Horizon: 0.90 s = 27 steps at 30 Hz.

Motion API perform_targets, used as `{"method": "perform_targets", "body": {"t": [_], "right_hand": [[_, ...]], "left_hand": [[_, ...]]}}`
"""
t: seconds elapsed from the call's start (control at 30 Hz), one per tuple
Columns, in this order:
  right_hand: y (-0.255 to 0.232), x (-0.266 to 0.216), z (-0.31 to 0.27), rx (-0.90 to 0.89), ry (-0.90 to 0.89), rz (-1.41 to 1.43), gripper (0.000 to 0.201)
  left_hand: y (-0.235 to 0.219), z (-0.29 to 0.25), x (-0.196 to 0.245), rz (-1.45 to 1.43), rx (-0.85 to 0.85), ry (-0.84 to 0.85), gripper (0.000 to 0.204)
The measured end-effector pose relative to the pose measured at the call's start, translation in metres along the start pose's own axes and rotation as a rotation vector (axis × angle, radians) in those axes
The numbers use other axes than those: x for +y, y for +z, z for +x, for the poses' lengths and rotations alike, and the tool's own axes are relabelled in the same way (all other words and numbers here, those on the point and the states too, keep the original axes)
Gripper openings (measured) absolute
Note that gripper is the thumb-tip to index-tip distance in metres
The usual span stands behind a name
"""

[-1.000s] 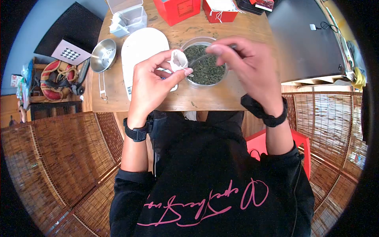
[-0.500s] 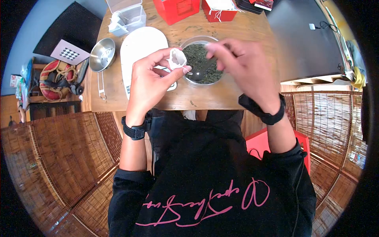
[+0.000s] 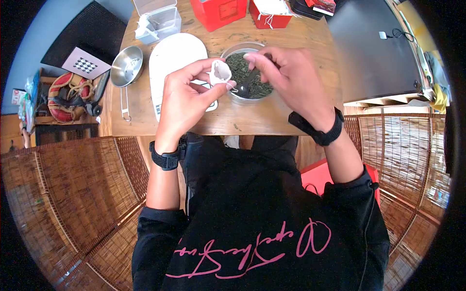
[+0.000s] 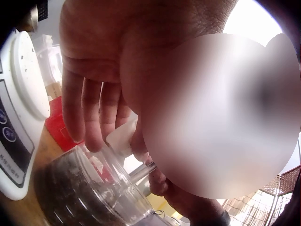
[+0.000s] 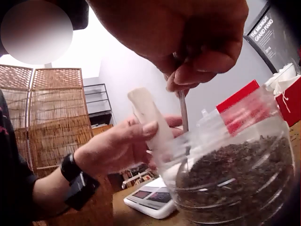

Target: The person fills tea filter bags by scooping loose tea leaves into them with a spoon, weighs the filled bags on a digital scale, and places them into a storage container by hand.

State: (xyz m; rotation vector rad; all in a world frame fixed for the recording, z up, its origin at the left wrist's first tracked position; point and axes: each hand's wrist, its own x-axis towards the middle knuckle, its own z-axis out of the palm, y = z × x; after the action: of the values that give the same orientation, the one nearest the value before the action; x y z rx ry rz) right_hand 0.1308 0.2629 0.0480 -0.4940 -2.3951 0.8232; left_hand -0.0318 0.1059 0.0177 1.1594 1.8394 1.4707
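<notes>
My left hand (image 3: 187,94) holds a small white drawstring tea bag (image 3: 221,72) between thumb and fingers, its mouth spread and a thin string dangling. It hovers by the near-left rim of a clear round plastic jar (image 3: 233,100) of dark, dried tea leaves (image 3: 262,90). Over the jar, my right hand (image 3: 293,75) pinches the handle of a metal spoon (image 3: 249,80). The spoon's bowl is down at the leaves, close to the bag. In the right wrist view the spoon's shaft (image 5: 183,113) slants down into the jar (image 5: 235,188), beside the upright bag (image 5: 150,115).
A white kitchen scale (image 3: 177,51) lies left of the jar, partly under my left hand. Further left is a metal pan (image 3: 127,72) with a wire handle. Along the back stand a clear plastic box (image 3: 167,29) and red boxes (image 3: 221,13). Leaf crumbs dot the wooden table (image 3: 276,119).
The spoon has swung from the bag's mouth down to the leaves in the jar. My right hand has shifted slightly left, while the left hand with the bag has stayed nearly still.
</notes>
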Motion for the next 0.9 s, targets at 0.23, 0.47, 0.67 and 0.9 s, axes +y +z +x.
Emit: {"method": "perform_targets", "body": {"t": [0.23, 0.47, 0.67, 0.9], "right_hand": [[-0.026, 0.0, 0.005, 0.101, 0.121, 0.046, 0.03], [-0.05, 0.004, 0.001, 0.101, 0.045, -0.036, 0.024], [-0.039, 0.026, -0.009, -0.041, -0.018, -0.066, 0.024], [-0.017, 0.049, -0.028, 0.045, 0.316, 0.366, 0.027]], "left_hand": [[0.001, 0.0, 0.0, 0.012, 0.043, 0.075, 0.04], [-0.003, 0.011, 0.016, 0.243, -0.005, 0.112, 0.033], [0.002, 0.018, 0.017, 0.297, -0.026, 0.155, 0.029], [0.006, 0.018, 0.015, 0.283, -0.008, 0.104, 0.031]]}}
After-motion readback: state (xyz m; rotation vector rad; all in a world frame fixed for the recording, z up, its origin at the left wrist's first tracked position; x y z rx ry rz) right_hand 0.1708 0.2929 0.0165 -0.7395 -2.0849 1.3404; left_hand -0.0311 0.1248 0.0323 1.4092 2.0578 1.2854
